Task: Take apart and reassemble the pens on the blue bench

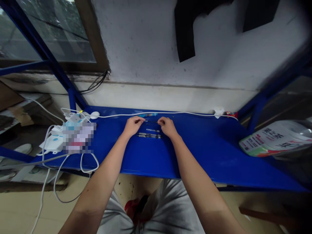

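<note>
My left hand point(134, 126) is closed in a pinch on one end of a thin dark pen refill point(151, 122), just above the blue tabletop. At the refill's other end, the fingers of my right hand point(168, 126) are pinched together. Nearer to me, a clear pen barrel point(152, 130) lies between the hands. Beside it rest black-and-clear pens point(148, 135), side by side. Several light-blue pens or pen parts point(148, 115) lie beyond my hands, near the back edge. Small details at the fingertips are hard to make out.
The blue table point(202, 146) meets the wall at the back, where a white cable point(126, 115) runs along it. White power strips point(52, 141) and loose cables crowd the left end. A large labelled plastic bottle point(278, 138) lies at the right.
</note>
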A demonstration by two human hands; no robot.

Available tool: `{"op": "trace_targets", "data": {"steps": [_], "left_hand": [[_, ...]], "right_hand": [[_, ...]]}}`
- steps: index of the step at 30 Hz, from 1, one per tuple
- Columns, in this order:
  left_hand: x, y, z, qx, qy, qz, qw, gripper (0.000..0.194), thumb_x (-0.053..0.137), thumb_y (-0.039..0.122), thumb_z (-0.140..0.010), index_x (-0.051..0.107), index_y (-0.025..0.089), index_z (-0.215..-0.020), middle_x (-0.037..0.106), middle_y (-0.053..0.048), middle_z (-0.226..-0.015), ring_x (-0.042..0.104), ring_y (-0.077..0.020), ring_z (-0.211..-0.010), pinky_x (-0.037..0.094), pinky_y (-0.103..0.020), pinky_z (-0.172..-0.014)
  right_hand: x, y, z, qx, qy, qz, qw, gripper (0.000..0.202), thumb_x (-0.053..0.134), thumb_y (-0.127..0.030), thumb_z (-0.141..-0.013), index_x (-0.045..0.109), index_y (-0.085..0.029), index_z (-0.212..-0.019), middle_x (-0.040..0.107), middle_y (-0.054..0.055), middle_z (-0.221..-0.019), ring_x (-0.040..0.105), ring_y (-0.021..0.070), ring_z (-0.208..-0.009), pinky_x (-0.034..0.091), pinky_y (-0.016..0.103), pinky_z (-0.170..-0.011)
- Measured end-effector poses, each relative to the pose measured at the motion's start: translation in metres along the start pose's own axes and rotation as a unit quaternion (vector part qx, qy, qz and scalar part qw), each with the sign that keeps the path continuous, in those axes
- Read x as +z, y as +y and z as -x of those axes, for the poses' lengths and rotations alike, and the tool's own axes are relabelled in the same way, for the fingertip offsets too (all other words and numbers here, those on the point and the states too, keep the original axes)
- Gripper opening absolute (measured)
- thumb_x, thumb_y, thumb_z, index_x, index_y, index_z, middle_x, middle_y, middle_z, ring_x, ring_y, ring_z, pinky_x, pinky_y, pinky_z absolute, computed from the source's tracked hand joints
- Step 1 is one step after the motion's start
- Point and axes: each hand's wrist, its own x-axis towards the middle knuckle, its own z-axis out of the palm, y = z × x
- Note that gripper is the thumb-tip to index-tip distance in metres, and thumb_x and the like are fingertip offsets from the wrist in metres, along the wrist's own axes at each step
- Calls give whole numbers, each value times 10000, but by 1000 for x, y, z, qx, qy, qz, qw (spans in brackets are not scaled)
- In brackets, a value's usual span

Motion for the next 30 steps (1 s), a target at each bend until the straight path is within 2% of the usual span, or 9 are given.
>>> {"op": "trace_targets", "data": {"steps": [6, 8, 10, 14, 19, 25, 28, 30], "left_hand": [[5, -4, 0, -13, -7, 14, 1000, 165, 729, 289, -887, 809, 207, -1006, 803, -71, -945, 732, -228, -850, 579, -397, -852], [5, -5, 0, -3, 1, -3, 1000, 229, 764, 248, -852, 793, 208, -1076, 794, -67, -962, 719, -224, -866, 570, -396, -862], [2, -5, 1, 23, 12, -53, 998, 294, 780, 200, -829, 780, 219, -1122, 785, -67, -1010, 695, -239, -946, 551, -416, -913], [0, -2, 3, 84, -18, -198, 976, 191, 713, 198, -905, 797, 265, -1063, 785, -59, -1124, 594, -302, -1153, 447, -516, -1046], [7, 9, 1, 114, -60, -273, 953, 197, 676, 260, -958, 801, 307, -1103, 794, -38, -1172, 543, -319, -1196, 374, -548, -1072], [2, 16, 3, 82, -8, -268, 960, 202, 673, 255, -952, 788, 287, -1115, 780, -57, -1160, 553, -312, -1187, 397, -520, -1068], [-4, 10, 4, 74, 0, -272, 959, 227, 700, 271, -930, 777, 270, -1144, 756, -85, -1195, 553, -336, -1205, 414, -511, -1066], [-6, 3, 3, 46, -6, -279, 959, 256, 743, 280, -896, 778, 249, -1149, 741, -116, -1197, 570, -358, -1180, 440, -507, -1036]], "right_hand": [[3, -4, 0, -15, -1, -12, 1000, 190, 589, -68, -866, 714, -206, -828, 755, 47, -874, 631, 220, -893, 456, 340, -869], [2, -4, 0, -2, 5, -31, 1000, 176, 587, -82, -864, 707, -204, -820, 748, 45, -859, 639, 211, -861, 461, 333, -846], [0, -1, 0, 25, 18, -54, 998, 171, 578, -87, -854, 697, -200, -808, 740, 40, -838, 645, 200, -822, 466, 320, -811], [-5, 5, -1, 80, 49, -79, 992, 181, 549, -71, -813, 672, -198, -776, 719, 26, -781, 641, 186, -767, 466, 302, -763], [-8, 9, 0, 106, 55, -81, 990, 193, 521, -59, -781, 649, -201, -751, 703, 23, -742, 643, 187, -753, 461, 296, -744], [-8, 5, 3, 80, 20, -38, 996, 189, 528, -58, -770, 655, -198, -766, 707, 31, -771, 639, 189, -759, 448, 297, -737], [-6, 4, 4, 55, 7, -14, 998, 198, 529, -50, -776, 658, -201, -778, 711, 34, -794, 636, 188, -769, 437, 295, -726], [-4, 4, 4, 52, 6, -3, 999, 197, 532, -55, -787, 662, -203, -782, 707, 34, -792, 627, 187, -758, 433, 293, -714]]}}
